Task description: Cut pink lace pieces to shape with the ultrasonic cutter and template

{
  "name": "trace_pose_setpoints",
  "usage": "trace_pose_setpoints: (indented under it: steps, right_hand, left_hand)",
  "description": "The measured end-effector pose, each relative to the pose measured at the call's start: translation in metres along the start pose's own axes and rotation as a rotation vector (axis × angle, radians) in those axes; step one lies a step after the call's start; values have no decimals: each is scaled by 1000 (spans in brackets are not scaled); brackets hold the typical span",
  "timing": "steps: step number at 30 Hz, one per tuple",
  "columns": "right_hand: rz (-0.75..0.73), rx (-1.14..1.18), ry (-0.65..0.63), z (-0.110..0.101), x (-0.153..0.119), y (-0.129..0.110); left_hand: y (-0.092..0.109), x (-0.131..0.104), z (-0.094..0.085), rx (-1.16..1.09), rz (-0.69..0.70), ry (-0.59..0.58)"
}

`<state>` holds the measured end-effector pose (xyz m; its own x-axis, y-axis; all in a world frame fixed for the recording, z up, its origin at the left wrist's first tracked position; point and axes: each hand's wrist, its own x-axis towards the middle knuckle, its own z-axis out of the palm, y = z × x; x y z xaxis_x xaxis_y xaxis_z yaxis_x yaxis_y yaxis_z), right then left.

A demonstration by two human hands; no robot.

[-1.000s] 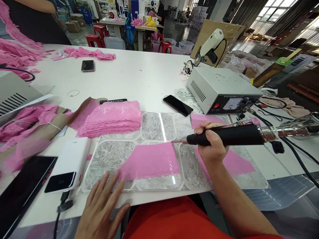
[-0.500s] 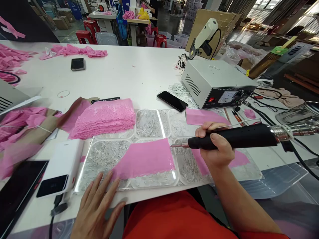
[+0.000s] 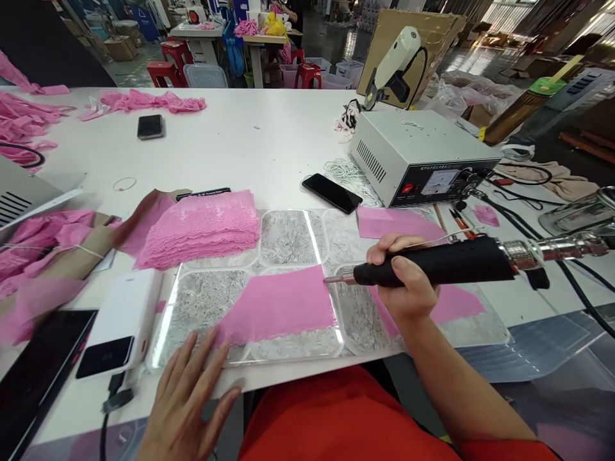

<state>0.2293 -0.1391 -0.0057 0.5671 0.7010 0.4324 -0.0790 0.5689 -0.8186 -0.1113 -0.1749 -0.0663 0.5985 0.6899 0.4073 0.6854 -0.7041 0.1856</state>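
Observation:
A pink fabric piece lies flat on a grey marble-patterned mat. My left hand is spread at the table's front edge, its fingertips at the fabric's lower left corner. In my right hand is a black handheld ultrasonic tool with a pointed metal tip, held level and aimed left. The tip is at the fabric's right edge; whether it touches cannot be made out. Behind the piece rests a stack of pink lace-edged fabric. Other pink fabric lies beneath and behind my right hand.
A grey power unit with a dial stands at the back right, cables running to the tool. A black phone lies before it. A white power bank and a dark tablet are at the left, near bundled pink fabric.
My right hand has moved slightly left with the tool, bringing its tip to the fabric's right edge. My left hand stays nearly in place.

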Motion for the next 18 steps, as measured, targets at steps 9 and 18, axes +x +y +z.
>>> trace_pose_setpoints:
  steps: [9, 18]
  right_hand:
    - [2, -34, -6, -3, 1, -4]
    - [23, -35, -83, -18, -11, -20]
  left_hand:
    - [-1, -1, 1, 1, -18, 0]
    - [1, 2, -1, 4, 3, 4]
